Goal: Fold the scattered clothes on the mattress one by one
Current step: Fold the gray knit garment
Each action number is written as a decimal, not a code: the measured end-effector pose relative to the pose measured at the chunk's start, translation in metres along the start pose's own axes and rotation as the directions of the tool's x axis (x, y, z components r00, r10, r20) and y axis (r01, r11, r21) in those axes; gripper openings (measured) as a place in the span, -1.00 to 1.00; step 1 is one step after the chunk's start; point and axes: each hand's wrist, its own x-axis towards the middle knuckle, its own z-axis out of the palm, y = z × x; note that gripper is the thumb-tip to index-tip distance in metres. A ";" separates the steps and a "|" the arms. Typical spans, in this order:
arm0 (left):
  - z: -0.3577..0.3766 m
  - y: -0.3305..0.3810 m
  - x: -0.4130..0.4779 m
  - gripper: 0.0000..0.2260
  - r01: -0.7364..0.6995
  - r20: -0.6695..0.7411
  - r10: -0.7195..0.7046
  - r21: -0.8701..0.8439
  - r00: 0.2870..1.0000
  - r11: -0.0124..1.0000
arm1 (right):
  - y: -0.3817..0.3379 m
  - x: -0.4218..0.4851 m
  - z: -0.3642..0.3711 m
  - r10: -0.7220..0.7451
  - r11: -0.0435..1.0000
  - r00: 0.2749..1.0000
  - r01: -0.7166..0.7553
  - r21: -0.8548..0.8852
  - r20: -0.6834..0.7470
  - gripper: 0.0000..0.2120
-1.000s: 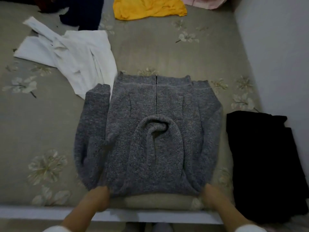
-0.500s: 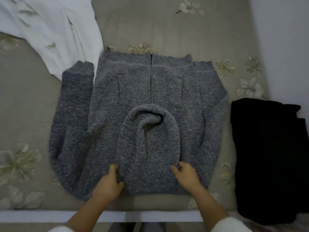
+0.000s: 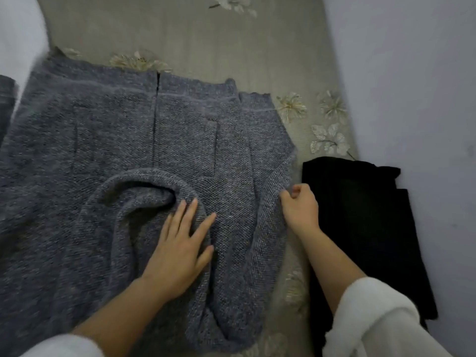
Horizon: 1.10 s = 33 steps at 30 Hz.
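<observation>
A grey knitted hooded sweater point(image 3: 116, 140) lies spread flat on the mattress point(image 3: 206, 39), its hood turned down over the body. My left hand point(image 3: 180, 243) presses flat on the hood's right side with straight, spread fingers. My right hand point(image 3: 298, 207) pinches the edge of the sweater's right sleeve with curled fingers. A folded black garment point(image 3: 360, 222) lies just right of that hand.
A white garment point(image 3: 18, 34) shows at the far upper left, blurred. A pale wall point(image 3: 412, 86) runs along the mattress's right side, close behind the black garment. The mattress cover is grey-green with pale flowers.
Both hands left the sweater's near hem. The left hand moved up onto the hood and flattened; the right moved out to the right sleeve's edge and took hold of it. The view shifted closer.
</observation>
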 end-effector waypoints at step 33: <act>0.016 0.007 0.023 -0.26 0.227 0.348 -0.254 0.117 0.902 0.967 | -0.044 0.067 -0.109 0.105 0.890 0.992 -0.126 0.438 0.072 -0.88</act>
